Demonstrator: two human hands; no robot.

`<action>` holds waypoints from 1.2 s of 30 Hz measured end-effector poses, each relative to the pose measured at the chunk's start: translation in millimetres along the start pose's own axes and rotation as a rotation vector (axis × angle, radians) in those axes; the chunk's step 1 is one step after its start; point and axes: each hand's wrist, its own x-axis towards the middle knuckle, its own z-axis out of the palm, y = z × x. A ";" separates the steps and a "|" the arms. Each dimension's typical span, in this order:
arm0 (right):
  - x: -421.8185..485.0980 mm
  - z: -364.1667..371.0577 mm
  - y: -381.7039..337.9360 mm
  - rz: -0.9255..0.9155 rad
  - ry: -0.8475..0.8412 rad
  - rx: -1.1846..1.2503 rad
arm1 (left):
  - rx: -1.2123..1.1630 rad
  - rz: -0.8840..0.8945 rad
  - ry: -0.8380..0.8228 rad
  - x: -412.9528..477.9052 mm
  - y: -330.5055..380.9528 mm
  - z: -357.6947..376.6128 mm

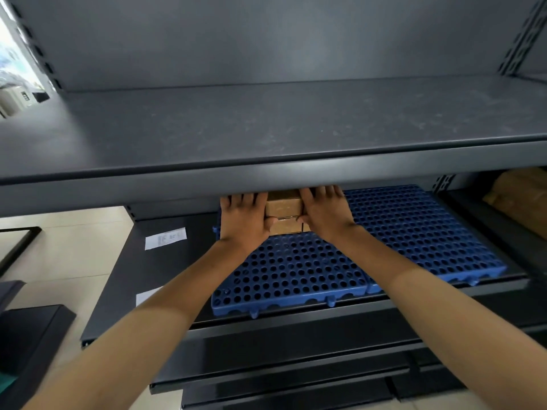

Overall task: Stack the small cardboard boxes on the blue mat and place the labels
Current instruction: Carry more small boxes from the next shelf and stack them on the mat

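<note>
Two small cardboard boxes are stacked, the upper box (284, 206) on the lower box (288, 227), at the back of the blue perforated mat (296, 273) on the lower shelf. My left hand (244, 216) presses the stack's left side with straight fingers, its thumb lying across the front. My right hand (324, 213) presses the right side the same way. The upper shelf's front edge hides the fingertips of both hands and the back of the stack. A white label (165, 238) lies on the dark shelf left of the mat, and a second label (148, 295) shows nearer me, partly behind my left forearm.
A dark grey upper shelf (266, 170) overhangs the mat just above my hands. A second blue mat (420, 232) adjoins on the right. Larger cardboard boxes (521, 199) sit at the far right. Dark shelf panels (29, 335) lie on the tiled floor at the left.
</note>
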 end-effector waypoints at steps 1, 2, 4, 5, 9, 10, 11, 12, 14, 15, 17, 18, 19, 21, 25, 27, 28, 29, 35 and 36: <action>0.0 -0.9 0.7 -0.011 0.003 0.005 | -0.004 0.004 -0.007 0.2 -0.4 -1.6; 0.0 -2.3 1.6 -0.023 0.006 0.007 | -0.007 0.005 -0.017 0.7 -0.7 -3.6; -0.7 -7.1 4.0 -0.043 -0.004 0.007 | -0.015 0.001 -0.055 2.1 -0.9 -8.3; -1.0 -9.7 5.4 -0.047 -0.005 0.011 | -0.020 0.002 -0.068 3.0 -0.7 -11.0; -1.9 -19.0 7.8 -0.027 -0.029 0.034 | -0.043 0.014 -0.075 4.4 -1.9 -22.2; -2.5 -20.4 7.3 -0.029 -0.031 0.035 | -0.037 0.020 -0.069 3.8 -3.1 -24.3; -3.4 -21.9 6.5 -0.038 -0.031 0.035 | -0.031 0.025 -0.067 3.2 -4.3 -26.3; -4.6 -23.1 5.7 -0.049 -0.029 0.034 | -0.027 0.029 -0.071 3.0 -5.5 -27.7; -7.2 -24.4 4.4 -0.072 -0.007 0.025 | -0.021 0.041 -0.073 2.9 -7.9 -29.2; -8.8 -24.7 3.8 -0.084 0.007 0.018 | -0.023 0.048 -0.073 2.9 -8.9 -29.6; -11.8 -25.5 3.0 -0.106 0.020 0.012 | -0.029 0.059 -0.079 2.6 -10.9 -30.0; -13.0 -26.1 2.8 -0.112 0.022 0.015 | -0.031 0.063 -0.074 2.5 -11.9 -30.0; -14.5 -26.7 2.6 -0.114 0.021 0.015 | -0.034 0.067 -0.069 2.1 -12.3 -29.8; -17.8 -27.1 2.4 -0.113 0.025 0.008 | -0.042 0.076 -0.058 1.0 -11.5 -30.0; -27.6 -26.6 6.9 -0.118 0.058 0.024 | -0.064 0.080 -0.069 -0.8 -5.1 -30.1; -33.7 -26.2 11.5 -0.113 0.086 0.038 | -0.068 0.082 -0.076 0.0 -0.7 -29.7; -37.3 -26.0 13.9 -0.111 0.102 0.045 | -0.072 0.086 -0.071 0.8 1.7 -29.3; -41.7 -25.9 16.5 -0.109 0.114 0.052 | -0.072 0.092 -0.065 1.5 4.6 -29.1; -69.6 -19.8 43.8 -0.064 0.109 0.077 | -0.044 0.137 -0.054 3.7 46.7 -37.0; -74.6 -18.7 51.0 -0.056 0.100 0.078 | -0.035 0.145 -0.054 3.8 57.2 -38.7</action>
